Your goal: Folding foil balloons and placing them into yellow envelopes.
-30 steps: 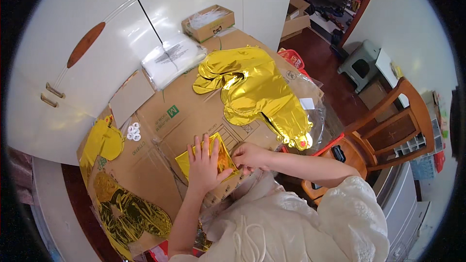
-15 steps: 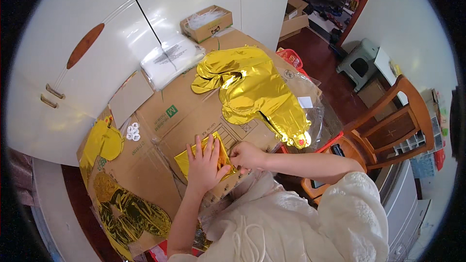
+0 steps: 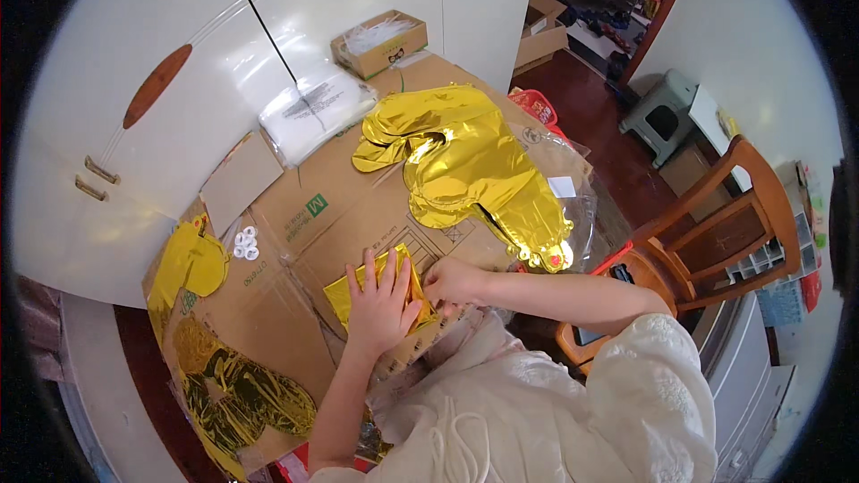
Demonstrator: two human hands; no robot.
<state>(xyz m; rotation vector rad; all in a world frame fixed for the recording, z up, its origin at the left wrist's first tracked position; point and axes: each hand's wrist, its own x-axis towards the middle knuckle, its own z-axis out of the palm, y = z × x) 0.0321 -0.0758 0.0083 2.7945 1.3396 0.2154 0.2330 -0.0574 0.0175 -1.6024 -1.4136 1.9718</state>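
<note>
A folded, flat gold foil balloon (image 3: 339, 300) lies near the front edge of the cardboard-covered table. My left hand (image 3: 383, 306) rests flat on top of it, fingers spread and stretched out. At the foil's right edge, my right hand (image 3: 453, 283) is closed, its fingertips pinching the side of the packet; they are partly hidden. Beyond both hands a large, unfolded gold foil balloon (image 3: 483, 156) spreads across the table, limp and wrinkled.
More gold foil lies at the left: a rounded piece (image 3: 204, 266) and a crumpled, darker one (image 3: 242, 385). White rings (image 3: 245, 242) sit nearby. Clear plastic bags (image 3: 318, 112) and a small carton (image 3: 380, 43) stand along the back. A wooden chair (image 3: 698, 233) is at the right.
My left hand and the folded foil have shifted very slightly to the right. My right hand keeps its pinch at the edge, almost still.
</note>
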